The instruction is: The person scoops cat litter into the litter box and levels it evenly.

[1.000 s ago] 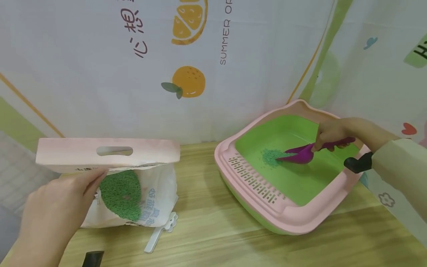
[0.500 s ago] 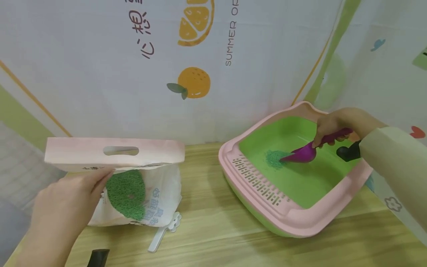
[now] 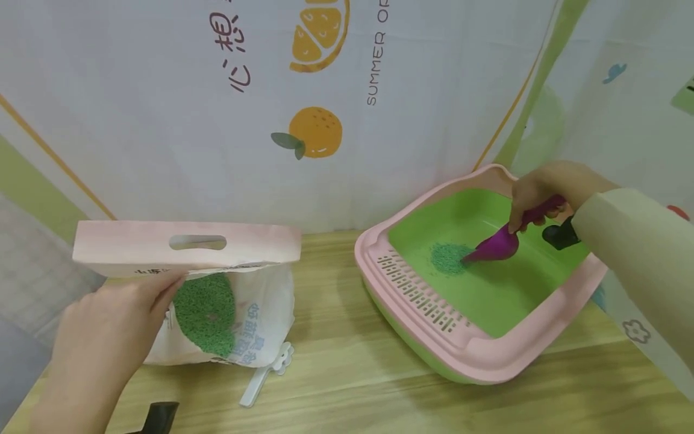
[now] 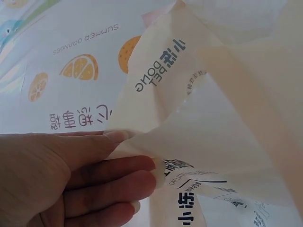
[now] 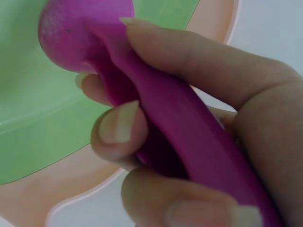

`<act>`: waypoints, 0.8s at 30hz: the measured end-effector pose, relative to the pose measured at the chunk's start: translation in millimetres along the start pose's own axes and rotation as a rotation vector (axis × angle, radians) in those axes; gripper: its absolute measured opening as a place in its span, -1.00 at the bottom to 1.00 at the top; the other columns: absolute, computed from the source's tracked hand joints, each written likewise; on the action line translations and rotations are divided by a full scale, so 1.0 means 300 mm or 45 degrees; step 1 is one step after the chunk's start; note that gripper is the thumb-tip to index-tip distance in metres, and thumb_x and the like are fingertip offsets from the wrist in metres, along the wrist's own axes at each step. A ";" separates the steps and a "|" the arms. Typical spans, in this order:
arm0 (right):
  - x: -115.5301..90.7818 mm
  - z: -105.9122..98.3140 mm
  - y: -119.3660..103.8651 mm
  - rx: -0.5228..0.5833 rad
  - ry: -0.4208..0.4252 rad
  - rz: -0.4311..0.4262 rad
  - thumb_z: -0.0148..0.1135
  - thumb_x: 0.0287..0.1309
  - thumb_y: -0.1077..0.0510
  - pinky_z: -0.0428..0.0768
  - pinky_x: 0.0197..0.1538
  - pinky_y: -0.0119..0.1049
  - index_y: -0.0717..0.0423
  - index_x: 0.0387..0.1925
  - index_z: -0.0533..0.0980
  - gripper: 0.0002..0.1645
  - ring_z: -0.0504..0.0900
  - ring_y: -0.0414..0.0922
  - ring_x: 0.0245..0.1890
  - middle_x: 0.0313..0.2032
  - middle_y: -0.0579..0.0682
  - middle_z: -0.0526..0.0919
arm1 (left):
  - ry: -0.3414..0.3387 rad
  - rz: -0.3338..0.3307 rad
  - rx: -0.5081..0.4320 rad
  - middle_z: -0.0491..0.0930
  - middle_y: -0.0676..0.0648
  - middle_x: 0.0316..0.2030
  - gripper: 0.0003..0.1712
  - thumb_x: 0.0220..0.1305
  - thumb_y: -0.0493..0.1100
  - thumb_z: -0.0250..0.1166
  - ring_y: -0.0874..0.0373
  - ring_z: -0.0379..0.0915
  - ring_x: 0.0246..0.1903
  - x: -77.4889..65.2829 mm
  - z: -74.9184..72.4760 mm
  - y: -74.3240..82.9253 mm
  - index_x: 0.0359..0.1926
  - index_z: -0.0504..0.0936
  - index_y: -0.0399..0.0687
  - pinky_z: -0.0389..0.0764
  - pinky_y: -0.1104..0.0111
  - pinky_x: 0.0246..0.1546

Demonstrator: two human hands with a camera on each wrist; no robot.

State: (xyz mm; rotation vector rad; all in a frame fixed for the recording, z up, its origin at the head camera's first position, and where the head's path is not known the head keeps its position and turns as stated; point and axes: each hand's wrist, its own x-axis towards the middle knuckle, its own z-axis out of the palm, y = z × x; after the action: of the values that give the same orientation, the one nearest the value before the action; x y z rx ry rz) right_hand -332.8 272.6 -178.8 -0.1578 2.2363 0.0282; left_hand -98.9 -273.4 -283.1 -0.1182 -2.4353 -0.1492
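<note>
Right sleeve [image 3: 640, 253] — pale cream, loose; black rounded right-wrist mount [image 3: 560, 234] — black blunt-ended left-wrist mount [image 3: 161, 416].

Scoop [image 3: 497, 246] looks like smooth, kinda glossy plastic, tray [image 3: 488, 355] is smooth plastic too, bag [image 3: 271, 301] seems matt and papery, pellets [image 3: 205, 310] look rough and grainy, surface [image 3: 347, 343] is wood-look with visible grain, and the sheet [image 3: 412, 138] looks like lightly creased cloth.

Right hand [image 3: 534, 196] grips purple scoop [image 3: 497, 246], tip at green granules [image 3: 449, 259] inside the pink-rimmed litter tray [image 3: 488, 358] — near back right corner of the wooden table [image 3: 331, 325]. Left hand [image 3: 108, 322] holds pink-and-white bag [image 3: 265, 319] toward left edge; white flower-ended stick [image 3: 256, 386] beside it.
</note>
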 end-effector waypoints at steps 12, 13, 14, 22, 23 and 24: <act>-0.024 -0.048 -0.034 0.030 -0.072 0.009 0.21 0.32 -0.07 0.19 -0.57 -0.52 -0.07 -0.46 0.62 -0.72 0.14 -0.38 -0.68 -0.63 -0.22 0.37 | 0.029 0.006 0.006 0.19 -0.04 -0.80 -0.91 0.27 -0.18 0.38 0.04 -0.03 -0.77 0.001 -0.001 -0.002 -0.19 0.72 0.06 -0.04 0.24 -0.77; -0.027 -0.053 -0.034 0.021 -0.074 0.008 0.21 0.32 -0.07 0.19 -0.58 -0.52 -0.08 -0.47 0.61 -0.72 0.15 -0.38 -0.68 -0.63 -0.22 0.38 | 0.036 0.014 0.009 0.17 -0.03 -0.80 -0.89 0.27 -0.19 0.38 0.05 -0.05 -0.76 0.001 0.000 -0.003 -0.19 0.73 0.04 -0.05 0.25 -0.76; -0.031 -0.058 -0.036 0.017 -0.075 0.009 0.22 0.32 -0.07 0.19 -0.58 -0.52 -0.08 -0.48 0.60 -0.72 0.15 -0.38 -0.69 -0.63 -0.21 0.39 | 0.042 0.018 0.013 0.15 -0.02 -0.80 -0.88 0.26 -0.20 0.38 0.05 -0.06 -0.76 0.002 0.000 -0.004 -0.18 0.74 0.04 -0.05 0.26 -0.76; -0.066 -0.090 -0.075 -0.022 -0.074 0.034 0.24 0.31 -0.10 0.25 -0.56 -0.53 -0.04 -0.38 0.65 -0.74 0.19 -0.40 -0.69 -0.61 -0.21 0.41 | 0.018 0.020 0.024 0.14 -0.01 -0.79 -0.83 0.27 -0.19 0.39 0.06 -0.06 -0.75 0.002 0.000 -0.007 -0.12 0.75 0.05 -0.05 0.28 -0.74; -0.067 -0.091 -0.079 -0.032 -0.074 0.026 0.24 0.31 -0.10 0.25 -0.56 -0.53 -0.05 -0.39 0.65 -0.73 0.19 -0.39 -0.69 -0.61 -0.21 0.41 | 0.009 0.016 0.025 0.14 -0.01 -0.79 -0.82 0.28 -0.18 0.38 0.07 -0.06 -0.75 0.002 -0.001 -0.007 -0.10 0.75 0.06 -0.05 0.28 -0.74; -0.066 -0.093 -0.081 -0.050 -0.069 0.014 0.23 0.31 -0.10 0.25 -0.56 -0.53 -0.07 -0.41 0.63 -0.73 0.20 -0.39 -0.69 -0.61 -0.21 0.42 | 0.005 0.013 0.025 0.14 -0.01 -0.79 -0.82 0.29 -0.18 0.37 0.07 -0.06 -0.75 0.001 0.000 -0.006 -0.10 0.75 0.06 -0.05 0.28 -0.74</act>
State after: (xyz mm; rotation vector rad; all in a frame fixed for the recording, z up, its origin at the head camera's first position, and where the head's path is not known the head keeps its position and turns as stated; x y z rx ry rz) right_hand -339.3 248.4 -145.1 -0.1643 2.1836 0.0811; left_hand -99.4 -275.3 -282.9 -0.1214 -2.4310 -0.1205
